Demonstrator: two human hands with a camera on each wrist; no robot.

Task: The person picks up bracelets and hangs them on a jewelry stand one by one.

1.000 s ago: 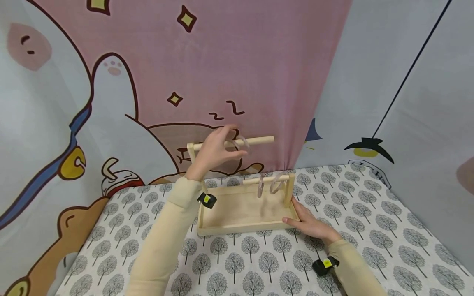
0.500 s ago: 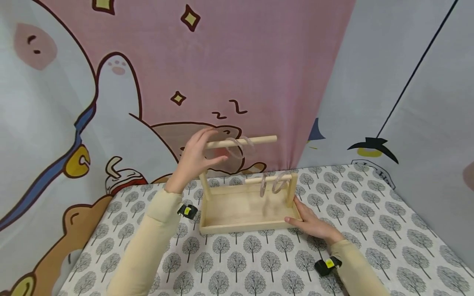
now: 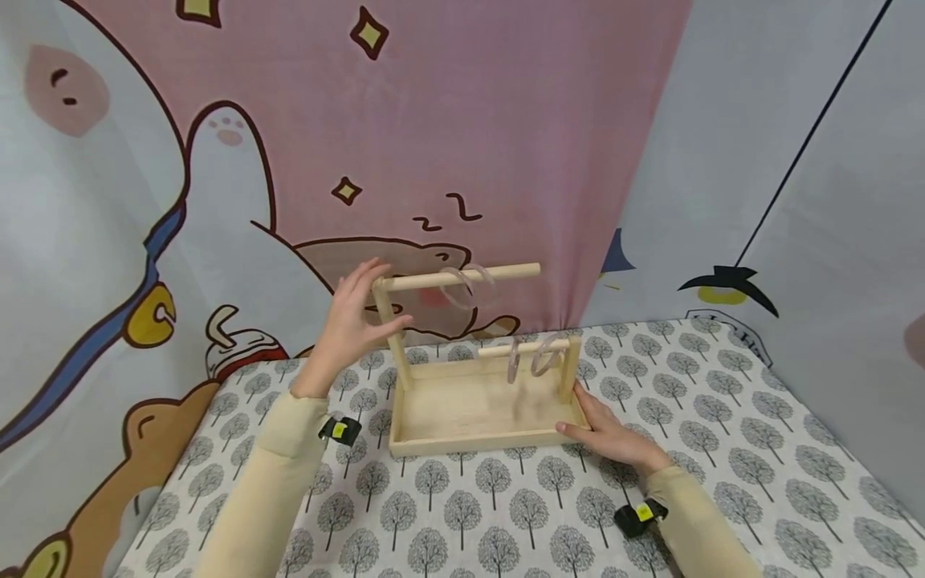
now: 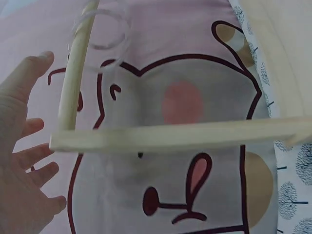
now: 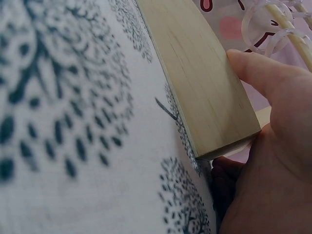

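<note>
A pale wooden stand (image 3: 470,445) with a tray base has a tall left post (image 3: 393,337) with an upper bar (image 3: 513,273), and a shorter right post with a lower bar (image 3: 491,352). Two translucent rings (image 3: 473,307) hang around the upper bar, two more rings (image 3: 513,365) around the lower one. My left hand (image 3: 352,315) is beside the top of the tall post, fingers spread and holding nothing; the left wrist view shows its fingertips close to the bar's corner. At the tray's front right corner, my right hand (image 3: 610,433) grips the wood, thumb (image 5: 243,61) over the rim.
The stand rests on a table covered by a white cloth (image 3: 458,514) printed with grey trees. A pink and white curtain (image 3: 520,144) with cartoon animals hangs right behind the table. The upper bar's right end is free, with no post under it.
My left hand has let go of a ring on the upper bar and moved left along it to the tall post. The right hand keeps its grip on the tray corner.
</note>
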